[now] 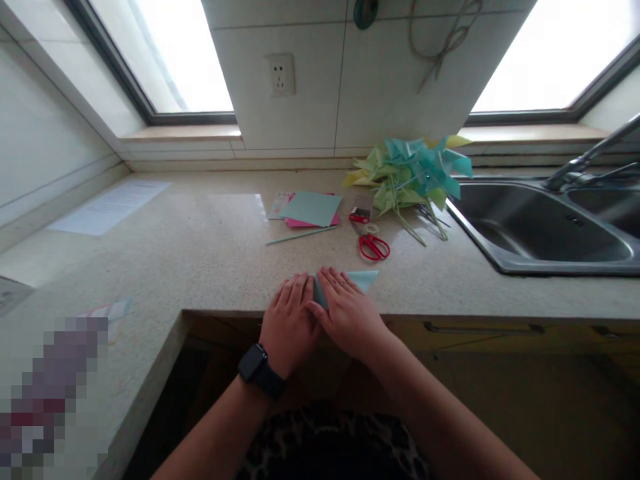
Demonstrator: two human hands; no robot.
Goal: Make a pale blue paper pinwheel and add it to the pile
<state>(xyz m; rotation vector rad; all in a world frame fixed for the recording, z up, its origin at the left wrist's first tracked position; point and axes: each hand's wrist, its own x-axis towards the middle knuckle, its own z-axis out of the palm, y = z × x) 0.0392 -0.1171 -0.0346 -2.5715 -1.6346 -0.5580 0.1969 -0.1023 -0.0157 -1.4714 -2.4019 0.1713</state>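
Observation:
A light-blue sheet of paper (367, 279), folded to a triangular shape, lies at the counter's front edge. My left hand (290, 320), with a black watch on its wrist, presses flat over the paper's left part and hides it. Beside it, my right hand (350, 310) rests with fingers stretched out on the paper's middle. The paper's right tip sticks out past my right fingers. Beyond my hands are a thin pale-green stick (300, 236) and scissors with red handles (374, 248).
Pale-green and pink paper squares (313, 208) are stacked behind the stick. A small red box (361, 209) lies near several blue, green and yellow paper pinwheels (417, 170). To the right is a steel sink (530, 227); a printed sheet (110, 208) lies at left.

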